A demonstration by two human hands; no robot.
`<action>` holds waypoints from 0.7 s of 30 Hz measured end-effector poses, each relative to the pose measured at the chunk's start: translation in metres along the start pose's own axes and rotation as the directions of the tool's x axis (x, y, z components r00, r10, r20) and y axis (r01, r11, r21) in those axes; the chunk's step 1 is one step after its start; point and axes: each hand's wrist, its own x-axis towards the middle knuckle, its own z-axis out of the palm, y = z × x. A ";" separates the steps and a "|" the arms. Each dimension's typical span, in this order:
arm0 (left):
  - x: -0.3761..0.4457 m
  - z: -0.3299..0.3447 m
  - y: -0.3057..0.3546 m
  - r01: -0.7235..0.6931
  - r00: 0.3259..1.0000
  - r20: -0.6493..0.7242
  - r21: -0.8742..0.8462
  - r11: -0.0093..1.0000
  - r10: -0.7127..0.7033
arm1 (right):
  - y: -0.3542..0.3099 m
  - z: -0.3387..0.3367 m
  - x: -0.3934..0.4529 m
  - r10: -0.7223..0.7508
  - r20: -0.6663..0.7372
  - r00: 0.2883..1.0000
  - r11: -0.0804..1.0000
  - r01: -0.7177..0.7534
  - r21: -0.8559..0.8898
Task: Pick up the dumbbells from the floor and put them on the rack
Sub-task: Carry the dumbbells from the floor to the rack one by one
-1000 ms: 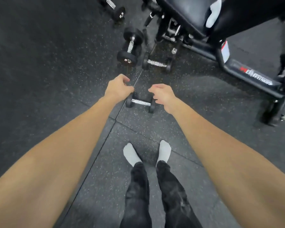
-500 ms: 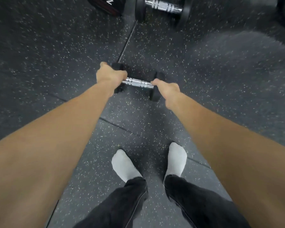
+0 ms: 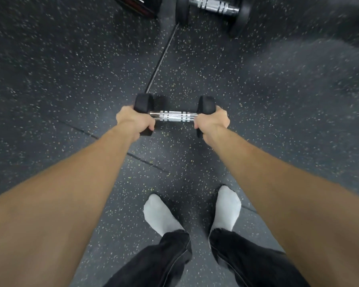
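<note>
Your left hand (image 3: 135, 120) and right hand (image 3: 212, 121) clamped the dumbbell (image 3: 173, 116) by its heads; it could've slipped onto your socked feet (image 3: 226, 208).

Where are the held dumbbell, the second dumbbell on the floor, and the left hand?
held dumbbell (image 3: 173, 116): head view, chrome handle.
second dumbbell (image 3: 214, 5): head view, chrome handle, top edge.
left hand (image 3: 133, 120): head view, back of hand.
</note>
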 end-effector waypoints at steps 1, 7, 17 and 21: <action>-0.012 -0.005 -0.005 0.023 1.000 0.000 -0.008 1.000 -0.023 | -0.003 -0.004 -0.011 -0.022 0.003 1.000 1.000 0.022 -0.019; -0.081 -0.059 -0.001 0.032 0.999 -0.031 -0.060 0.998 -0.034 | -0.038 -0.037 -0.079 -0.081 0.089 0.993 0.993 0.089 -0.082; -0.229 -0.205 0.084 -0.239 0.902 -0.347 0.098 0.966 0.258 | -0.150 -0.096 -0.219 -0.072 0.208 0.975 0.982 0.033 0.184; -0.303 -0.274 0.114 -0.370 0.755 -0.503 0.206 0.906 0.422 | -0.192 -0.122 -0.291 -0.142 0.257 0.956 0.923 0.034 0.383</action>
